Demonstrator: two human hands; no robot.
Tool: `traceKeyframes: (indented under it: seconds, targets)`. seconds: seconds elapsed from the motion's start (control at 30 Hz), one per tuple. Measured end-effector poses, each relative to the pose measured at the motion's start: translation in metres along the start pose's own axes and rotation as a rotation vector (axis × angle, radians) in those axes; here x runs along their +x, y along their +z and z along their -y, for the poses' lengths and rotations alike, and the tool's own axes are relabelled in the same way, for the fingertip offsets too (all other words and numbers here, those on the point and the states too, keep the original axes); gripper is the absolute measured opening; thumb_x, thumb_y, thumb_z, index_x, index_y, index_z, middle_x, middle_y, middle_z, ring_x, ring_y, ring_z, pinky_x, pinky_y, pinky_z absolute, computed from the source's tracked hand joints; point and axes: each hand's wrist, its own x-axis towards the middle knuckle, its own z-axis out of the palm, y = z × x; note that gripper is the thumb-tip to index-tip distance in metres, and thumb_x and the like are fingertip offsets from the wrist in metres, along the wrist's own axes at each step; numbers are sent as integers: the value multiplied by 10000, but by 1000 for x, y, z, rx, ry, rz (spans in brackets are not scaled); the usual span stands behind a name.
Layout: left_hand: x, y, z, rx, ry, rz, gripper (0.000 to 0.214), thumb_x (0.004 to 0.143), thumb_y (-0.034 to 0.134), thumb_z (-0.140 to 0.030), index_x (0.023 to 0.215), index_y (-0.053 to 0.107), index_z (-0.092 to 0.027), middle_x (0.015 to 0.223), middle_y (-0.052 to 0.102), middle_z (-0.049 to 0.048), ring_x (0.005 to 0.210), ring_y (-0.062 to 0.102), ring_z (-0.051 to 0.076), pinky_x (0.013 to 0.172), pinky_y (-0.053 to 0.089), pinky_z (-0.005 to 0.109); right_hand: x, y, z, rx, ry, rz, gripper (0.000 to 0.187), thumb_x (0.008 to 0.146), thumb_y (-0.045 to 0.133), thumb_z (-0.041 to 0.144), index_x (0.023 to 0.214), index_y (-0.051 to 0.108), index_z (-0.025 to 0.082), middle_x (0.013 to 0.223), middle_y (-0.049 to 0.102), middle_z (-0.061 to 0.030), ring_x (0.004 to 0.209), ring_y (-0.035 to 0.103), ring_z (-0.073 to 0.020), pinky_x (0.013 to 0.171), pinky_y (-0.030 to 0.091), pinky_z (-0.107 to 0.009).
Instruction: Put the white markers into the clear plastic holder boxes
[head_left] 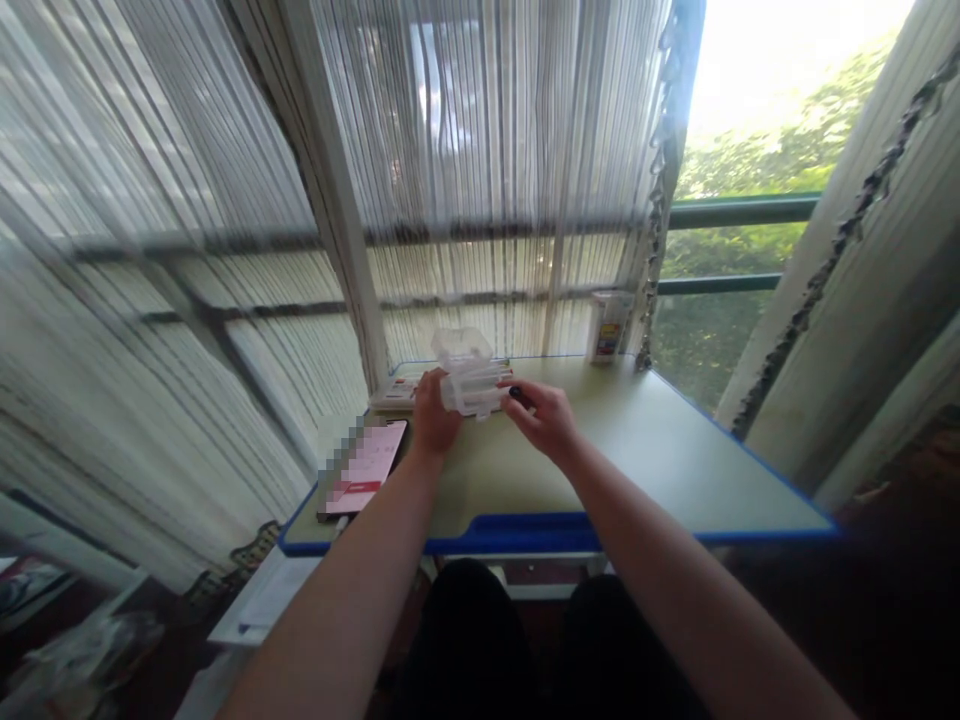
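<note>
My left hand (pixel 436 412) grips a clear plastic box (pixel 474 393) by its left side, above the far part of the desk. The box's hinged lid (pixel 459 345) stands raised at the back. My right hand (pixel 546 415) is closed in a pinch at the box's right edge. Between its fingers shows a small black object (pixel 517 393), too small to name. Fine contents of the box, if any, cannot be made out.
The desk (pixel 645 450) has a blue rim. A tablet with a pink screen (pixel 371 465) lies at its left. Flat packs (pixel 395 392) lie behind my left hand. A white container (pixel 607 328) stands at the back right, before curtains (pixel 510 150).
</note>
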Motion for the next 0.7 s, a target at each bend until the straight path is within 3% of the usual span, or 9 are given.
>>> traceKeyframes:
  seconds: [0.13,0.33,0.43,0.57,0.7]
  targets:
    - [1,-2,-1,15,10,-19,343,755,647,-187,1066,502,-199,1068,625,129,1095,598,311,964,488,479,0,-1,6,63,13,-130,213,798,647,373,855,742,191,724,676,-27,547,541,-106,547,460,-253]
    - [0,-5,2,40,62,-92,528,799,680,-367,1235,479,-146,1204,609,209,1228,560,352,1017,463,541,5,-8,14,519,148,-363,270,800,660,464,851,674,199,587,597,32,481,543,-103,454,454,-238]
    - [0,-8,0,22,24,-141,616,782,702,-458,1269,481,-153,1231,602,217,1246,555,364,1037,458,554,11,-16,15,641,215,-492,242,755,671,436,790,629,200,546,581,48,420,519,-88,400,420,-218]
    - [2,-12,-4,15,-33,-132,623,752,727,-477,1264,506,-198,1229,611,192,1258,552,369,1049,459,569,15,-22,14,713,256,-548,180,722,647,373,759,576,212,502,574,66,374,508,-83,359,378,-199]
    - [2,-10,-3,38,-15,-147,611,760,719,-473,1263,504,-202,1235,605,192,1264,550,370,1040,469,576,17,-24,12,806,309,-526,151,704,615,339,766,547,219,493,576,72,393,543,-92,360,387,-190]
